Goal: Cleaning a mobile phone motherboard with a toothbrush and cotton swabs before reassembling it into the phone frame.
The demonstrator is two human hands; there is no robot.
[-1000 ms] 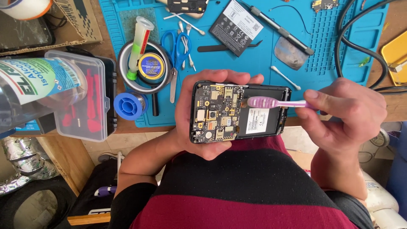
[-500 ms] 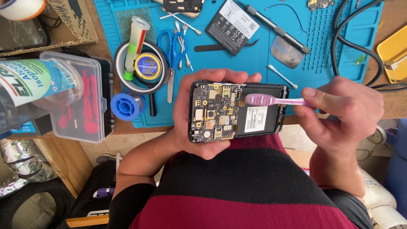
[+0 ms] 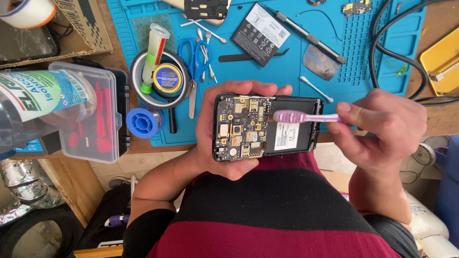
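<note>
My left hand (image 3: 224, 143) cradles an opened black phone (image 3: 265, 126) from beneath, its circuit board exposed on the left and an empty battery bay with a white label on the right. My right hand (image 3: 382, 131) pinches the handle of a pink toothbrush (image 3: 299, 117), whose bristled head lies over the edge of the board near the battery bay. Both hands hover just in front of the blue work mat (image 3: 363, 52), above my lap.
On the mat lie a black battery (image 3: 260, 33), blue scissors (image 3: 196, 62), cotton swabs (image 3: 315, 88), a metal pry tool (image 3: 320, 62), a screwdriver (image 3: 311, 36). A round tin with a syringe (image 3: 160, 76), a blue solder spool (image 3: 143, 123), a clear box (image 3: 95, 114), a plastic bottle (image 3: 33, 102) are left; black cables (image 3: 397, 52) right.
The toothbrush head has shifted slightly left along the board's edge. The phone stays in the left hand; the view has nudged a little.
</note>
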